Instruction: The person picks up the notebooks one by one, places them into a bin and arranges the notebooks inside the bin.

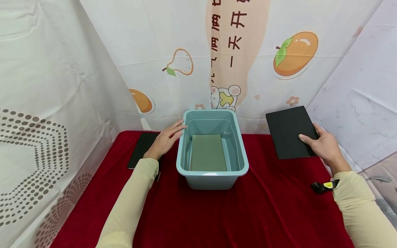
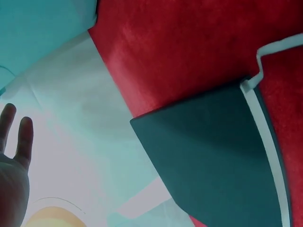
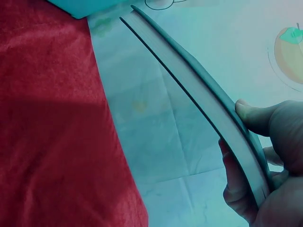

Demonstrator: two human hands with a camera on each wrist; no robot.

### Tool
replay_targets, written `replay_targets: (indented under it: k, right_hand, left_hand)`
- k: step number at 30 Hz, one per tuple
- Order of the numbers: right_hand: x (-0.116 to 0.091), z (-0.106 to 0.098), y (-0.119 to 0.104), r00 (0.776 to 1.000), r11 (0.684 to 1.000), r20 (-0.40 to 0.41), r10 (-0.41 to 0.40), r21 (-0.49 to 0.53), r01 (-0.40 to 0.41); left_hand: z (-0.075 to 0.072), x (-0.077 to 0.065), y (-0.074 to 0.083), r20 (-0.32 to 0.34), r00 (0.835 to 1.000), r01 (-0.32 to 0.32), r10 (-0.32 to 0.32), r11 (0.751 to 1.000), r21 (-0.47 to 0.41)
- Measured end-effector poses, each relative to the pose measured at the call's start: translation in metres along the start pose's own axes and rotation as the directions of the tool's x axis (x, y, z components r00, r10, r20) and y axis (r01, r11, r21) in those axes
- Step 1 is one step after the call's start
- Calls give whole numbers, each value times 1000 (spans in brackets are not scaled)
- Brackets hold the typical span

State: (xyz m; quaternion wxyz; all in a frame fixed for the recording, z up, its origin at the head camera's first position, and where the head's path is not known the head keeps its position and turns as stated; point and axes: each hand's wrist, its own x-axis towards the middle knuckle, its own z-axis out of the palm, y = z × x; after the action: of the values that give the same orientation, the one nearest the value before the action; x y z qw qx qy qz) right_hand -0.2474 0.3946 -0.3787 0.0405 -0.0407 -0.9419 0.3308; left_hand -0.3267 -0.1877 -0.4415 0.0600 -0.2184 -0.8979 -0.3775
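Observation:
My right hand (image 1: 325, 144) grips a black notebook (image 1: 291, 132) by its right edge, thumb on the cover; the right wrist view shows the fingers behind it and its white page block (image 3: 199, 94). The notebook is raised off the cloth, right of a blue-grey plastic bin (image 1: 211, 174). A grey-green notebook (image 1: 207, 151) lies inside that bin. By the bin's left rim is my left hand (image 1: 165, 139), its fingers extended and holding nothing; whether they touch the rim I cannot tell. Partly hidden below that hand, another black notebook (image 1: 141, 151) lies on the cloth.
Red velvet cloth (image 1: 198, 217) covers the table. White printed sheets (image 1: 149, 41) hang behind and at both sides, close to the table's edges. In the left wrist view, a pale strip (image 2: 267, 137) runs along the dark notebook's edge.

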Motion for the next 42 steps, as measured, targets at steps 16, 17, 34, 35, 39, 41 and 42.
replay_targets:
  k: [16,17,34,35,39,41,42]
  right_hand:
    - [-2,-4,-18,999,999,38,4,34,-6]
    - [-3,-5,-19,999,999,43,7,36,-8]
    - [-1,-19,-45,999,993,20,-43,113,40]
    - [-1,-19,-46,999,993,22,-43,114,40]
    - [-3,-20,-55,999,993,27,-44,113,41]
    - [-4,-21,-59,998,992,31,-46,115,42]
    - [-4,-21,-62,998,992,33,-47,117,43]
  left_hand:
    - [-2,1,-1,8,1000,1,-1,999,39]
    - [-2,1,0,8,1000,2,-2,999,36]
    - [-2,3,0,-9,1000,-14,14,1000,-13]
    - [-2,4,0,-9,1000,-16,15,1000,-13]
    - [-1,3,0,-12,1000,-11,11,1000,-15]
    - [-1,2,1,-13,1000,-4,4,1000,-17]
    - [-1,2,1,-13,1000,-2,1,1000,-18]
